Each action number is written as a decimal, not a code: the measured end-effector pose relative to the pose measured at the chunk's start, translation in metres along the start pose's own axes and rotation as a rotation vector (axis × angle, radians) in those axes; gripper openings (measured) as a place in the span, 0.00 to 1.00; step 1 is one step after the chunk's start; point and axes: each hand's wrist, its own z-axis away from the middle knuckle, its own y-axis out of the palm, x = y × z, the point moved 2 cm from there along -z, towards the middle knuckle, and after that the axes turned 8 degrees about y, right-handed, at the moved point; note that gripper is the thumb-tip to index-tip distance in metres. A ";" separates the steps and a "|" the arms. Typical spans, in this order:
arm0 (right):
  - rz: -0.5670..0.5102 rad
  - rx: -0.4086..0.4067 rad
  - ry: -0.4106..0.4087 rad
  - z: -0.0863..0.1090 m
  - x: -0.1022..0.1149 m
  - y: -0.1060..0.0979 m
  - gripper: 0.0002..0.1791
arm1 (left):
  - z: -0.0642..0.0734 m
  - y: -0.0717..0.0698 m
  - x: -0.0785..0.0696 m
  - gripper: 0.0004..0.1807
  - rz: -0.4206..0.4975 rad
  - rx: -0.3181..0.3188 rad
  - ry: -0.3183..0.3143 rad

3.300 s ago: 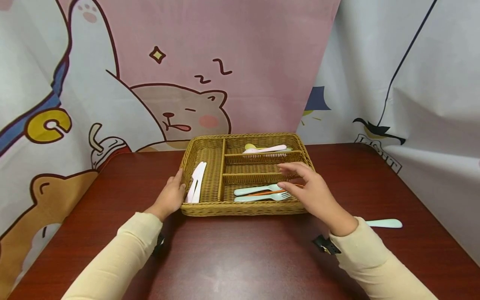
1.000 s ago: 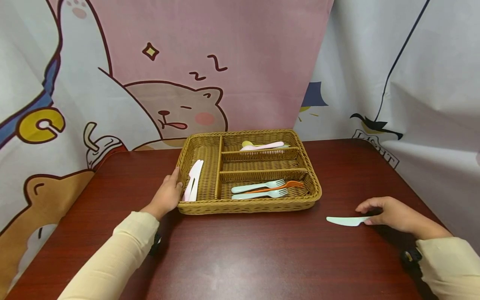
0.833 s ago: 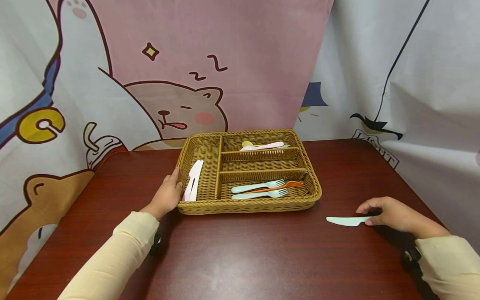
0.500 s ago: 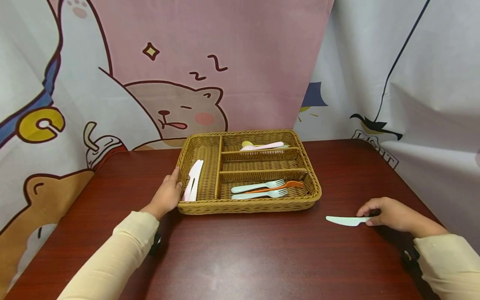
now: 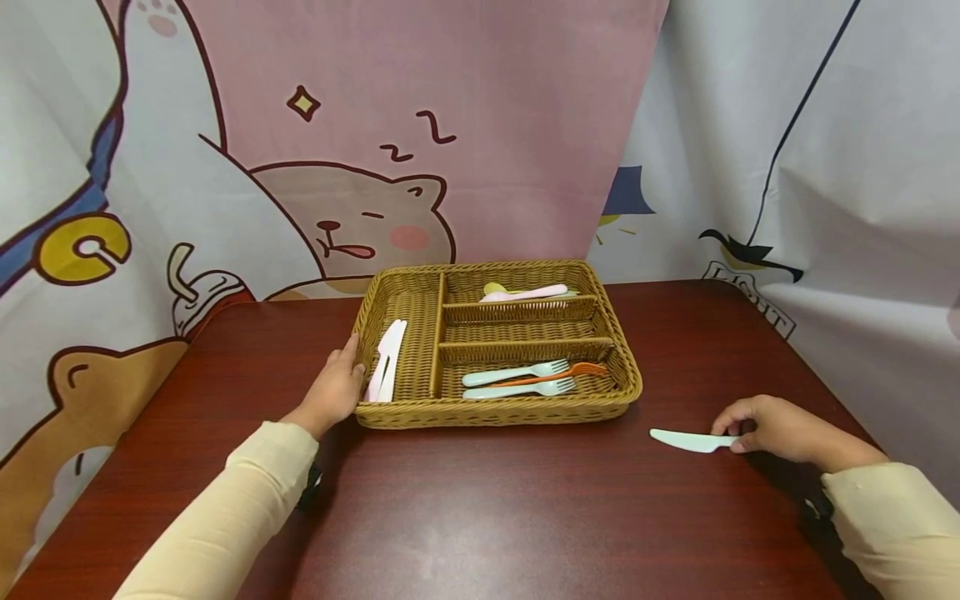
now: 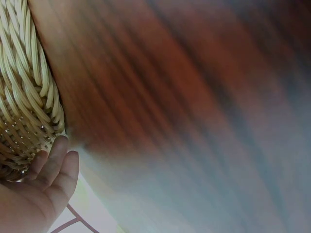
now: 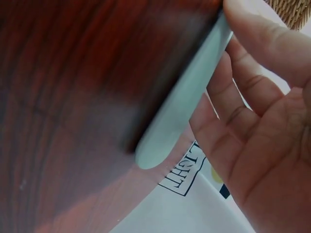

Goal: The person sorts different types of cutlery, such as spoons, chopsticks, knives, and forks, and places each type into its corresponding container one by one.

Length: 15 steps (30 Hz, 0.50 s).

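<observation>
In the head view, a pale mint plastic knife (image 5: pixel 684 440) lies over the table to the right of the basket, blade pointing left. My right hand (image 5: pixel 780 431) pinches it near its handle between thumb and fingers; the right wrist view shows the rounded handle end (image 7: pixel 163 138) beside the fingers. Against the left side of the wicker cutlery basket (image 5: pixel 495 412) rests my left hand (image 5: pixel 336 390), its fingers fairly straight along the weave (image 6: pixel 29 73). Inside the left compartment are pale pink and white knives (image 5: pixel 388 362).
The basket's front compartment holds mint forks (image 5: pixel 517 389) and an orange fork (image 5: pixel 588 367). A pink-handled utensil (image 5: pixel 536 292) and a yellow spoon (image 5: pixel 493 288) lie in the back one. Behind the dark red table (image 5: pixel 480 500) hangs a printed cloth (image 5: pixel 525 125).
My right hand has gone from above the basket's front compartment to the knife at the right. Its fingers have since closed on the handle. The left hand stays at the basket's side.
</observation>
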 end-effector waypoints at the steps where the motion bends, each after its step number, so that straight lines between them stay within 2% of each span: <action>1: -0.005 -0.002 -0.005 0.000 -0.001 0.000 0.10 | 0.000 0.000 0.000 0.32 0.001 0.000 0.000; 9: -0.070 -0.024 -0.109 0.004 -0.007 0.001 0.12 | -0.001 0.000 0.000 0.32 -0.002 0.001 -0.001; 12: -0.105 -0.020 -0.119 0.005 -0.008 0.000 0.11 | -0.001 0.000 0.001 0.32 -0.002 0.002 -0.005; 15: -0.103 -0.046 -0.093 0.007 -0.006 -0.003 0.11 | 0.000 0.001 0.001 0.32 -0.001 0.005 -0.010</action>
